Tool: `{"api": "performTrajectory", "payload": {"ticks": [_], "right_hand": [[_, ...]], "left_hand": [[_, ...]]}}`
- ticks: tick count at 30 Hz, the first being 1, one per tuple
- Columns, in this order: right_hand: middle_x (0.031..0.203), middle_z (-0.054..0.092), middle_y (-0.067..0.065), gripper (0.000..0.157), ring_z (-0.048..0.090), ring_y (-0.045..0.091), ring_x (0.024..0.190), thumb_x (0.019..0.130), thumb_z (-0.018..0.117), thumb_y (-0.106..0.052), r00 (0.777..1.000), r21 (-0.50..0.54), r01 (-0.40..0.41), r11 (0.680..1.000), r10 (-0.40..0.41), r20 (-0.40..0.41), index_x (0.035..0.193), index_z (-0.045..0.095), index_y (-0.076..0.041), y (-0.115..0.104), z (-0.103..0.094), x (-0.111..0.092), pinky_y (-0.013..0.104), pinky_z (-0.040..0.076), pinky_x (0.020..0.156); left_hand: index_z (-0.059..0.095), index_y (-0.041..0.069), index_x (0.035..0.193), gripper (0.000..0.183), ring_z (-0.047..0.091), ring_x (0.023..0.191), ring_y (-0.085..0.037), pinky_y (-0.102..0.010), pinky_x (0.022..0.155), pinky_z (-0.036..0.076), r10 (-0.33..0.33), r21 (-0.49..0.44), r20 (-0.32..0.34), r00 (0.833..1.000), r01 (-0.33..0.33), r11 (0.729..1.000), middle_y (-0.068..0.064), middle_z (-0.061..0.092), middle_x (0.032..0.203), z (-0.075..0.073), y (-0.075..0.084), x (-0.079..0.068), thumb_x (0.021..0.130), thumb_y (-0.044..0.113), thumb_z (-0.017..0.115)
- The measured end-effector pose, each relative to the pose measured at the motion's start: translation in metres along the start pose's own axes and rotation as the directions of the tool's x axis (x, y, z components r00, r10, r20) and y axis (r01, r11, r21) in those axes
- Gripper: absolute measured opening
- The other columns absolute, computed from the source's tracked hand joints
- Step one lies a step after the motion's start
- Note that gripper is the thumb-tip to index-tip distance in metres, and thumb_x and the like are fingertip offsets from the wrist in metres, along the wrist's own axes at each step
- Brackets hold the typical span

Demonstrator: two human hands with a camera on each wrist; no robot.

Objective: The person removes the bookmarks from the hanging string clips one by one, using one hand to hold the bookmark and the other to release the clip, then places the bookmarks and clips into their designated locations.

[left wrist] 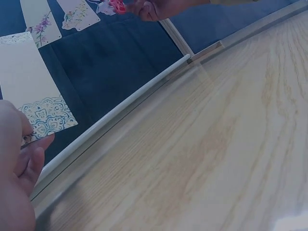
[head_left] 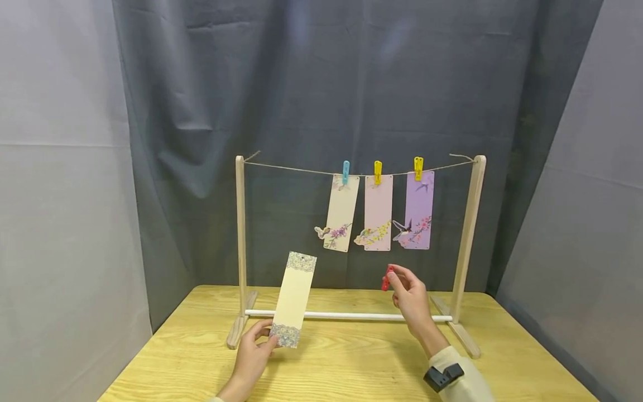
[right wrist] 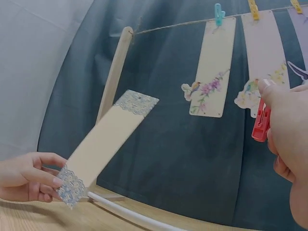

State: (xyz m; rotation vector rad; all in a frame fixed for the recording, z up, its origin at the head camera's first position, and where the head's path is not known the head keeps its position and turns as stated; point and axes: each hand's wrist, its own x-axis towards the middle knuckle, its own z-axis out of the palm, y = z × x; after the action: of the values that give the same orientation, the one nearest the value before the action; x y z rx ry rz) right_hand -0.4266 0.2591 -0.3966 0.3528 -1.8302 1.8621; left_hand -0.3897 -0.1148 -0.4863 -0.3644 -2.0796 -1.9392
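Card [head_left: 294, 296] pinched in left grip [head_left: 253, 353], lower corner covered; right grip [head_left: 414, 301] pinches red clothespin [head_left: 385, 282], partly hidden.

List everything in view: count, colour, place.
String: one, tan, across the top
Posts: two, pale wood, at string's ends
Feet: two, pale wood, under posts
Rod: one, white, low between posts
Hung cards: three; cream, pink, purple; on string
Blue clip: one, blue, on string
Yellow clips: two, yellow, on string
Lace card: one, cream with blue-grey ends, held left
Red clip: one, red, held right
Table: one, yellowish wood, beneath
Dark cloth: one, dark grey, behind
Pale cloths: two, light grey, both sides
Sleeves: two, cream, at wrists
Device: one, black, on right sleeve
Left hand: one, on lace card's lower end
Right hand: one, holds red clip
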Motion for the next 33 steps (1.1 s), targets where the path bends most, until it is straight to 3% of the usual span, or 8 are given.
{"api": "performTrajectory", "payload": {"ticks": [4,9,14,25,33], "right_hand": [[0.105,0.071,0.014,0.040,0.044,0.006,0.056,0.105,0.063,-0.027,1.000,-0.031,-0.017,0.999,0.017,-0.016,0.136,0.060,-0.003,0.007,-0.008,-0.002,0.017,0.036,0.048],[0.102,0.072,0.002,0.043,0.043,0.006,0.057,0.105,0.063,-0.030,0.998,-0.062,-0.058,0.996,0.056,-0.029,0.139,0.058,-0.004,0.011,-0.020,-0.008,0.018,0.036,0.048],[0.103,0.072,0.005,0.046,0.043,0.005,0.057,0.105,0.064,-0.032,0.995,-0.069,-0.079,0.994,0.075,-0.066,0.139,0.058,-0.003,0.019,-0.030,-0.011,0.017,0.036,0.048],[0.102,0.071,0.000,0.042,0.046,0.005,0.056,0.105,0.064,-0.021,0.993,-0.120,-0.090,0.989,0.080,-0.086,0.140,0.058,0.000,0.044,-0.048,-0.027,0.017,0.038,0.046],[0.108,0.067,0.006,0.044,0.045,0.003,0.055,0.105,0.065,-0.027,0.981,-0.222,-0.135,0.966,0.098,-0.170,0.142,0.060,-0.005,0.060,-0.065,-0.030,0.017,0.040,0.048]], "left_hand": [[0.060,-0.003,0.133,0.037,0.070,0.090,-0.044,-0.040,0.075,0.059,0.001,-0.001,-0.005,1.000,-0.001,1.000,-0.020,0.062,0.107,-0.003,-0.001,-0.002,0.097,0.000,0.067],[0.061,-0.004,0.131,0.036,0.071,0.087,-0.045,-0.039,0.072,0.059,0.014,0.011,-0.032,0.999,-0.014,1.000,-0.020,0.062,0.106,-0.007,-0.001,-0.006,0.095,-0.002,0.068],[0.061,-0.003,0.131,0.037,0.071,0.087,-0.043,-0.040,0.072,0.060,0.023,0.013,-0.036,0.999,-0.022,1.000,-0.019,0.062,0.106,-0.012,0.001,-0.008,0.095,-0.001,0.069],[0.059,-0.003,0.134,0.039,0.072,0.088,-0.038,-0.039,0.073,0.060,0.014,0.034,-0.050,0.999,-0.013,0.999,-0.019,0.061,0.109,-0.022,0.003,-0.013,0.097,0.000,0.069],[0.057,-0.005,0.136,0.041,0.072,0.088,-0.039,-0.038,0.072,0.060,0.015,0.043,-0.079,0.997,-0.011,0.999,-0.021,0.062,0.110,-0.035,0.009,-0.017,0.096,-0.003,0.068]]}}
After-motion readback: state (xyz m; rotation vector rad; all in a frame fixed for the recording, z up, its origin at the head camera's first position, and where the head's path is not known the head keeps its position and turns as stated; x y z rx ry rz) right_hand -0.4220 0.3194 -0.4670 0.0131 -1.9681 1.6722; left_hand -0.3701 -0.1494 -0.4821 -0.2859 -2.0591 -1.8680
